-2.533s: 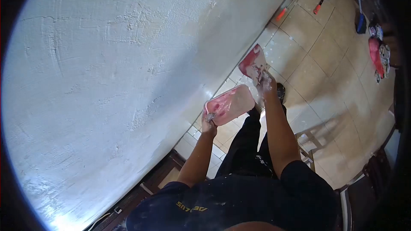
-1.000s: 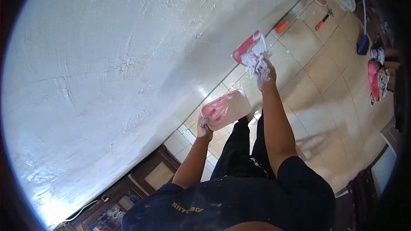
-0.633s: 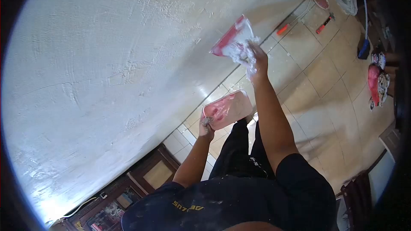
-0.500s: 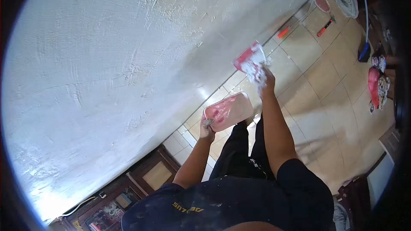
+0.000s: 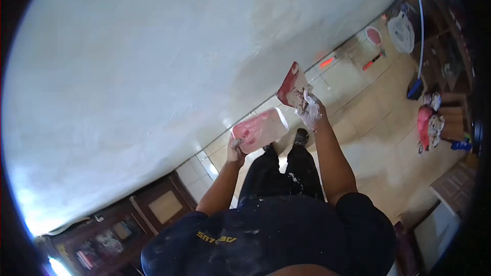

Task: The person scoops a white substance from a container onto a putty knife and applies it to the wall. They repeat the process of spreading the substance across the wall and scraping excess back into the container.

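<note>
My left hand (image 5: 236, 150) is closed on the near left end of a pinkish rectangular tray (image 5: 260, 131), smeared inside with pale paste. To its upper right, my right hand (image 5: 313, 113), coated with white paste, grips a flat red-edged scraper (image 5: 293, 88). Grey-white paste clings to the scraper's face. Tray and scraper are apart, both close to the base of a white plastered wall (image 5: 133, 71) in this view.
An orange-handled tool (image 5: 327, 62), a red-and-black tool (image 5: 373, 61), a round pink-filled container (image 5: 373, 36) and a plastic bag (image 5: 401, 32) lie on the tiled floor (image 5: 378, 107). A blue brush (image 5: 416, 89) is at right; a wooden cabinet (image 5: 115, 232) stands lower left.
The view has shifted. My right hand has turned the scraper, which shows more of its red edge and less white paste. The tray has moved slightly left in view, still held.
</note>
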A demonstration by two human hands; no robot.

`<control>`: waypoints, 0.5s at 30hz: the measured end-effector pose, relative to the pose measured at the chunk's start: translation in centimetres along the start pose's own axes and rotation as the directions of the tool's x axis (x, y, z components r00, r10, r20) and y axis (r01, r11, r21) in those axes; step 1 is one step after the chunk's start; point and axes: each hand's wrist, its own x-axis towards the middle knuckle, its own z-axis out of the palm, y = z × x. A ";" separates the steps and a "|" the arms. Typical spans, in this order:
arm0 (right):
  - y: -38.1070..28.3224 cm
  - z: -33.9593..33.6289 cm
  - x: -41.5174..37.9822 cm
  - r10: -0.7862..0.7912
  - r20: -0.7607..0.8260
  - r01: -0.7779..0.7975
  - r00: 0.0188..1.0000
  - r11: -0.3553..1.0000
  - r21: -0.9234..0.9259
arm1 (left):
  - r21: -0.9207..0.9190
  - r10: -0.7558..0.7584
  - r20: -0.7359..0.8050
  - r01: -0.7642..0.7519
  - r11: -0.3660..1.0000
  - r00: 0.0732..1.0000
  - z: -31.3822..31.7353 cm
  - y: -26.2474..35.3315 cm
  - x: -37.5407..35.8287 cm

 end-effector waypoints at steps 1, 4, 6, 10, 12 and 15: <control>-0.4 1.1 -0.4 -0.046 -0.088 0.046 0.995 0.999 -0.011 | -0.014 0.017 0.025 -0.017 1.000 1.000 0.9 0.6 -0.7; -1.0 3.2 1.2 -0.104 -0.139 0.102 0.985 0.995 -0.016 | -0.036 -0.026 -0.045 0.024 0.999 0.999 -0.1 0.4 -1.7; -2.2 4.6 5.7 -0.141 -0.052 0.143 0.989 0.989 0.029 | -0.048 0.033 -0.024 -0.034 0.998 0.999 -0.2 -0.1 -2.1; -1.4 5.0 11.6 -0.284 -0.211 0.249 0.935 0.952 -0.177 | -0.034 -0.012 -0.020 0.011 0.999 1.000 -0.2 -0.1 -2.6; 0.6 -2.0 13.7 -0.427 -0.243 0.369 0.871 0.895 -0.252 | -0.018 -0.029 -0.057 0.028 0.999 0.998 -1.8 -1.3 -2.9; 3.1 -9.9 11.0 -0.341 -0.437 0.259 0.833 0.936 -0.236 | 0.009 -0.022 -0.085 0.023 1.000 0.996 -2.3 -1.3 -3.3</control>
